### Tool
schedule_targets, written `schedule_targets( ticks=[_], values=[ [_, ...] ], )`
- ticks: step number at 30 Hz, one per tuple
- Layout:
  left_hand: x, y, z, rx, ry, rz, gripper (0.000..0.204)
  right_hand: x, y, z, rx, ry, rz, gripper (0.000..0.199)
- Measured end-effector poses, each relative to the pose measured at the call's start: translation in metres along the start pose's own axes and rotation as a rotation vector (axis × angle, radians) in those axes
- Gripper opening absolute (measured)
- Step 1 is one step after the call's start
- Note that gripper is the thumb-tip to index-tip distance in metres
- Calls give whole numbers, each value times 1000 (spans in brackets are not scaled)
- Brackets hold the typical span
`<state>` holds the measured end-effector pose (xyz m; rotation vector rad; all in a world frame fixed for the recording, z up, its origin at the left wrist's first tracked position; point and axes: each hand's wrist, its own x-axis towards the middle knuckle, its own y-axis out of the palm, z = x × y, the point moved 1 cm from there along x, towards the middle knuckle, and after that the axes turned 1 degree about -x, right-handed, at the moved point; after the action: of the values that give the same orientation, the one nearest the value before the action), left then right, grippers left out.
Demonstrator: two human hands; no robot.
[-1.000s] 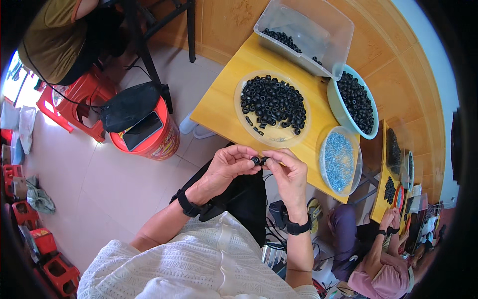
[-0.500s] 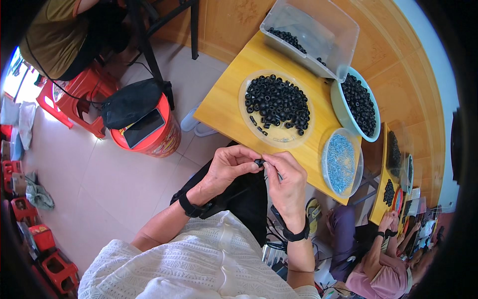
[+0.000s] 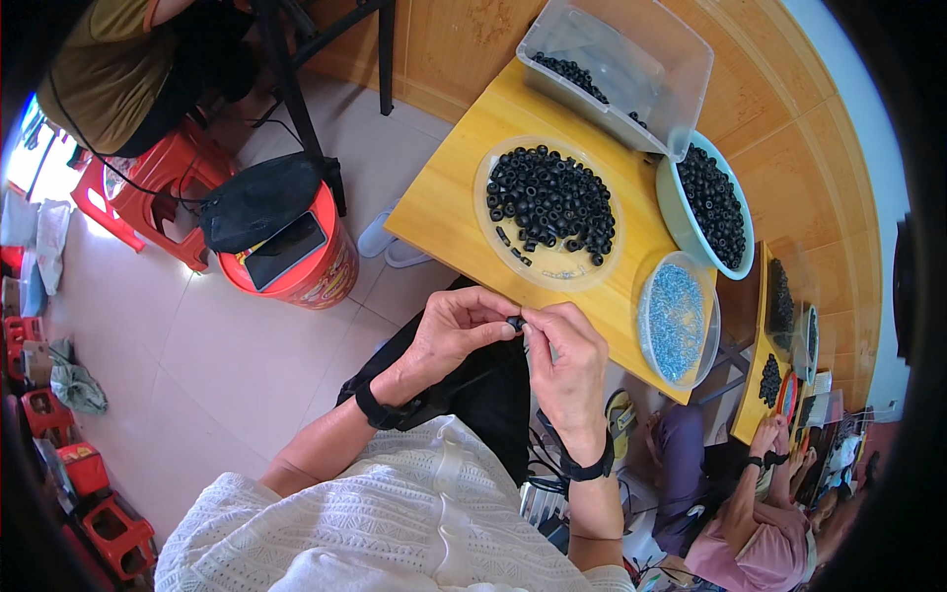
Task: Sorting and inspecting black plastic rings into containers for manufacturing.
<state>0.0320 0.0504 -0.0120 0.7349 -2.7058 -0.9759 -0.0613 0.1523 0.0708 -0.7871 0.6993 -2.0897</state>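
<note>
1. Left hand: raised in front of the body, just short of the near edge of the worktop; fingertips pinched together on a small black ring.
2. Right hand: directly beside the left hand, fingertips meeting it at the same ring; thumb and forefinger closed on the ring from the other side. Not visible whether anything else is held.
3. Black ring: clamped between both hands, off the worktop, just below its near edge.
4. On the worktop, nearest to the hands: clear round tray heaped with black rings of the same kind.
5. Right of that tray: clear bowl filled with small light-blue pieces, partly overhanging the worktop edge.
6. Beyond the tray: pale green bowl of black rings, and a clear plastic box with more black rings at its bottom.
7. Left of the worktop, on the floor: red bucket with a black bag and a phone lying on top.
8. Black wristband on each wrist.
</note>
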Motion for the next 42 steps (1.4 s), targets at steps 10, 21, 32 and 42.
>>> schedule_targets(
  ticks=[10, 21, 32, 42],
  values=[
    [-3, 2, 6, 82, 16, -28, 15, -1, 9, -7, -26, 96, 16, 10],
    [-1, 3, 9, 194, 76, -78, 14, 5, 6, -18, 108, 260, 91, 12],
    [1, 3, 5, 131, 40, -58, 15, 0, 7, -22, 36, 125, 44, 7],
    [3, 2, 5, -102, -69, -23, 16, 4, -10, -12, 263, 360, 90, 8]
  ],
)
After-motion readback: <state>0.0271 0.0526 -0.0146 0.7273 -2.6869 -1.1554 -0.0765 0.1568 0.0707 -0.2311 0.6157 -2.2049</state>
